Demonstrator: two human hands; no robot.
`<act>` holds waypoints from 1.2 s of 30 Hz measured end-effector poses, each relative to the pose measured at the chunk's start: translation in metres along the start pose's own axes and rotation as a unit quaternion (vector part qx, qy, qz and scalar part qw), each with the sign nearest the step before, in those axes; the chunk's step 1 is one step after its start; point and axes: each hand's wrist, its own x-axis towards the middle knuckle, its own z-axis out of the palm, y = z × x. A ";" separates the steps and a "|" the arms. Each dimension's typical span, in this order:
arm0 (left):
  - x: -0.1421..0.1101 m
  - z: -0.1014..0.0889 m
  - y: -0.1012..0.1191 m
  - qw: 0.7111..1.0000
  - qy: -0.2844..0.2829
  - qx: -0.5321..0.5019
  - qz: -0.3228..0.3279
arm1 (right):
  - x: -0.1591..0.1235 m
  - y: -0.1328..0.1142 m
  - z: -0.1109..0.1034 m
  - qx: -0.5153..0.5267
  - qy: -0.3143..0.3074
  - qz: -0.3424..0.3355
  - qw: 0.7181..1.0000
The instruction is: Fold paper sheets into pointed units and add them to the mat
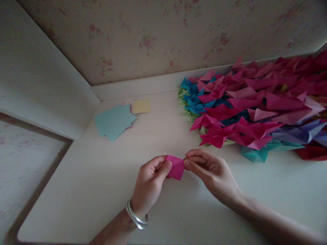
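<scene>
A small square of folded pink origami paper (pixel 176 168) is held up between my two hands over the white desk. My left hand (pixel 152 180) pinches its left side, the thumb lying across the front. With thumb and fingers closed, my right hand (pixel 209 172) grips the paper at its upper right edge. The fingers behind the paper are mostly hidden.
Folded paper pieces (pixel 245 109) in pink, blue, green and purple pile up at the right. Light blue paper sheets (pixel 114 120) and a yellow square (pixel 142 106) lie at the back left. A floral wall (pixel 148 41) closes off the back of the desk (pixel 84 190).
</scene>
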 end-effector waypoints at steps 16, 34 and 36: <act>0.001 -0.001 -0.005 0.973 0.036 -0.202 -0.104 | -0.001 -0.005 0.000 0.053 -0.022 0.019 0.998; -0.008 -0.007 0.005 0.991 -0.117 -0.061 -0.026 | -0.004 -0.008 -0.013 -0.214 -0.070 -0.159 0.961; -0.009 -0.007 0.004 0.997 -0.068 0.038 -0.005 | -0.005 -0.011 -0.012 -0.186 -0.099 -0.135 0.968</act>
